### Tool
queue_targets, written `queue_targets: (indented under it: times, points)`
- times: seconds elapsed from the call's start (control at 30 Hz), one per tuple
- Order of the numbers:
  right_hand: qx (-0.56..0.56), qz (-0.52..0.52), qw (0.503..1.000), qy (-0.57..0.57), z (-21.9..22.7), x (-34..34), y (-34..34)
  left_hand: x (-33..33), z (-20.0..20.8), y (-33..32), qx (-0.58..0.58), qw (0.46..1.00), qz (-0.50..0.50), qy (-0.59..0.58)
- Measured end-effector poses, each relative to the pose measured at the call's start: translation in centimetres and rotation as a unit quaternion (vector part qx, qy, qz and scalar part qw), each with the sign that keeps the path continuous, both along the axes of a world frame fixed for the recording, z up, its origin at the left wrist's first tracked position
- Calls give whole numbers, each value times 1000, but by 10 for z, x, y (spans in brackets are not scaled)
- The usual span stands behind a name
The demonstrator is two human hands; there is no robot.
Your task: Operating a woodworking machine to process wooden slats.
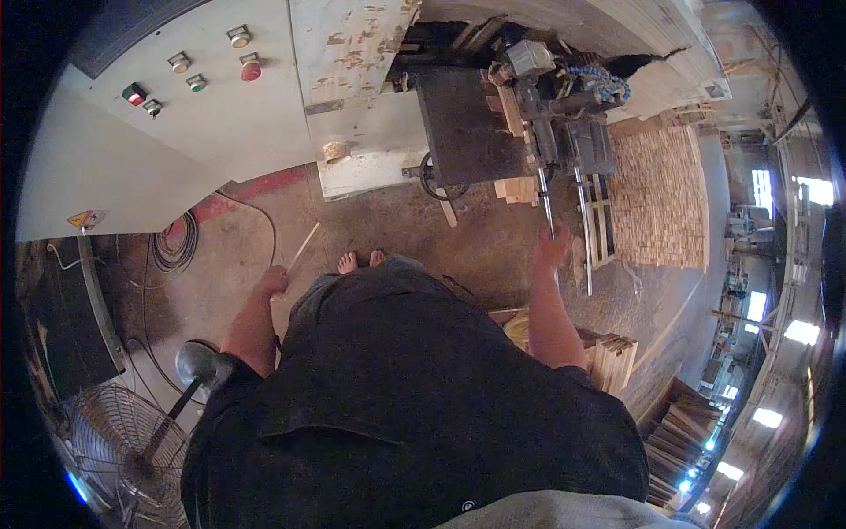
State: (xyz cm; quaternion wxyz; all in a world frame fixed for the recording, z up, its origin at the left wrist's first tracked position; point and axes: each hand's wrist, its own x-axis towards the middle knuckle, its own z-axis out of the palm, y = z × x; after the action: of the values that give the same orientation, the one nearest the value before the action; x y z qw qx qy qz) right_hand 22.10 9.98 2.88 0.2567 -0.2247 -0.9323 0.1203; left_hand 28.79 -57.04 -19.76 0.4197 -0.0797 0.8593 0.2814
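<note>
My left hand [275, 280] is closed around the lower end of a thin, pale wooden stick [306, 245], which slants up and to the right above the floor. On the right, my right hand [552, 247] is at a shiny metal rod [545, 198] that sticks out from the machine toward me. Its fingers lie on both sides of the rod and seem to wrap it, though the palm side is hidden. A second metal rod [584, 234] runs parallel, just right of that hand. Both rods come from a machine with a dark flat table [463, 123].
A handwheel [429, 175] sits below the machine table. Left is a grey control cabinet [203, 106] with push buttons. Stacked wood strips [661, 194] stand at right, with wood blocks [614, 361] nearer. A coiled cable [174, 242] and a caged fan [128, 445] are on the left.
</note>
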Motion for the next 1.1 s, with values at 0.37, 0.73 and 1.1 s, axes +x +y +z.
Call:
queue_targets:
  times: [0.37, 0.73, 1.1]
  points:
    - [-20, 186, 979, -82, 29, -135, -133, -1, -9, 3, -53, 995, 1, 89]
    - [35, 123, 968, -217, 18, -207, -97, 66, 1, -13, -49, 998, -32, 37]
    - [-28, 145, 969, -200, -1, -224, -69, 23, 121, 64, 28, 990, 64, 127]
